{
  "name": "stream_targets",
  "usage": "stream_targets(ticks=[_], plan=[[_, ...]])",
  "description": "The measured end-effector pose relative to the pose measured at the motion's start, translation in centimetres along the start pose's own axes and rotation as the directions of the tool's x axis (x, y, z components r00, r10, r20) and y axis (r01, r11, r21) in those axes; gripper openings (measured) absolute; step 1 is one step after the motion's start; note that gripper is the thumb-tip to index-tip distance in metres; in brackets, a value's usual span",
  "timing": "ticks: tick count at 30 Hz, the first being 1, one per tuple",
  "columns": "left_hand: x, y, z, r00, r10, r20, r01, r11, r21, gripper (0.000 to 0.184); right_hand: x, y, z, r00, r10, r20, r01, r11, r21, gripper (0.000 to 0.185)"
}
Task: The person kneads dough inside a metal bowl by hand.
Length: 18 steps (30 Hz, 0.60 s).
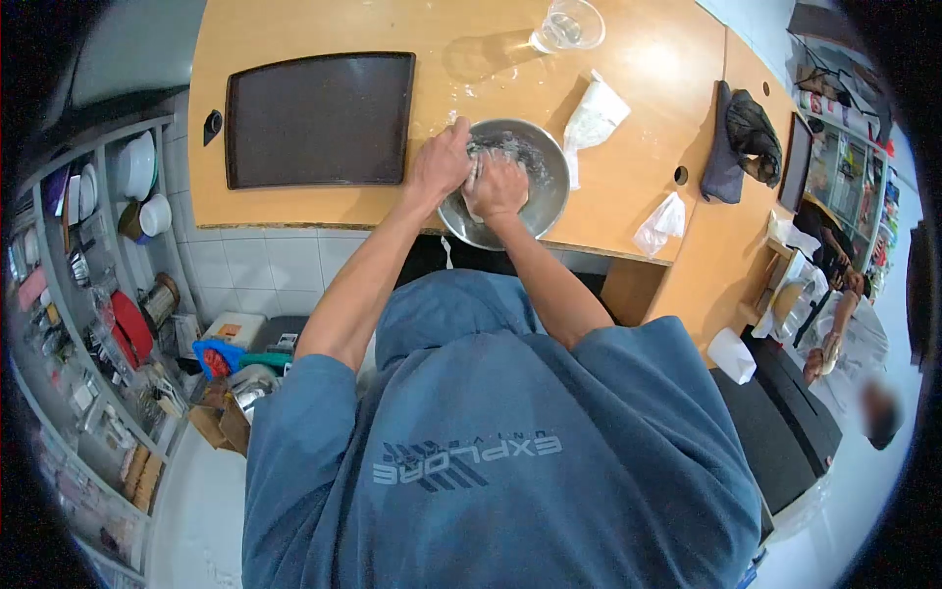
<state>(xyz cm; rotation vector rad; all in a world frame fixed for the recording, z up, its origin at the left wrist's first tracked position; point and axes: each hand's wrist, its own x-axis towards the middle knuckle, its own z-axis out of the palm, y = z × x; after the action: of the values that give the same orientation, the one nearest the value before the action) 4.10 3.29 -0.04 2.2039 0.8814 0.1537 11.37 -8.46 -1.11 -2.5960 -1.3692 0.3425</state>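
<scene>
A metal mixing bowl [555, 162] stands at the front edge of the wooden table, its inner wall smeared with white flour. My left hand [442, 162] is closed on the bowl's left rim. Inside the bowl, my right hand [498, 185] presses down with its fingers curled on a pale lump of dough [475, 201], most of which the hand hides. To the right of the bowl lies a crumpled white plastic bag [595, 113]. A dark rectangular tray [319, 123] lies flat to the left.
A clear plastic cup [571, 27] stands at the back of the table [667, 49]. A smaller white bag [661, 225] sits near the front right edge, and dark cloths [741, 147] lie farther right. Another person [854, 324] is at the far right. Shelves [93, 294] line the left.
</scene>
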Motion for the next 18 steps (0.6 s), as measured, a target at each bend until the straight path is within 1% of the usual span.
stream_targets(ticks=[2, 8, 11, 13, 14, 17, 18], plan=[[0.1, -0.1, -0.1, 1.000, -0.007, 0.011, 0.007, 1.000, 0.012, 0.021, 0.9, 0.1, 0.3, 0.999, -0.004, -0.041, 0.004, 1.000, -0.008, 0.026], [-0.1, 0.7, -0.9, 1.000, -0.025, 0.013, 0.026, 0.999, -0.022, 0.019, 2.6, -0.4, 1.6, 0.985, 0.100, -0.142, -0.109, 0.993, -0.054, 0.026], [-0.2, 0.6, -1.1, 1.000, -0.026, 0.003, 0.026, 1.000, -0.004, 0.019, 2.6, -0.2, 2.0, 0.985, 0.109, -0.131, -0.116, 0.992, -0.046, 0.026], [-0.2, 0.7, -1.1, 1.000, -0.010, -0.007, 0.010, 1.000, 0.005, 0.018, 2.5, 0.1, 1.7, 0.988, 0.108, -0.113, -0.111, 0.994, -0.015, 0.030], [-0.1, 0.8, -1.1, 1.000, -0.029, -0.004, 0.029, 1.000, 0.011, 0.017, 2.5, 0.2, 1.7, 0.989, 0.105, -0.104, -0.106, 0.994, 0.003, 0.032], [-0.2, 0.6, -1.0, 0.997, -0.073, 0.008, 0.073, 0.996, 0.044, 0.016, 3.1, 1.5, 0.3, 0.991, 0.048, 0.121, -0.068, 0.984, 0.162, 0.033], [-0.2, 0.6, -1.0, 0.997, -0.074, 0.011, 0.074, 0.995, 0.061, 0.015, 2.9, 2.0, -0.5, 0.993, 0.021, 0.119, -0.055, 0.956, 0.289, 0.033]])
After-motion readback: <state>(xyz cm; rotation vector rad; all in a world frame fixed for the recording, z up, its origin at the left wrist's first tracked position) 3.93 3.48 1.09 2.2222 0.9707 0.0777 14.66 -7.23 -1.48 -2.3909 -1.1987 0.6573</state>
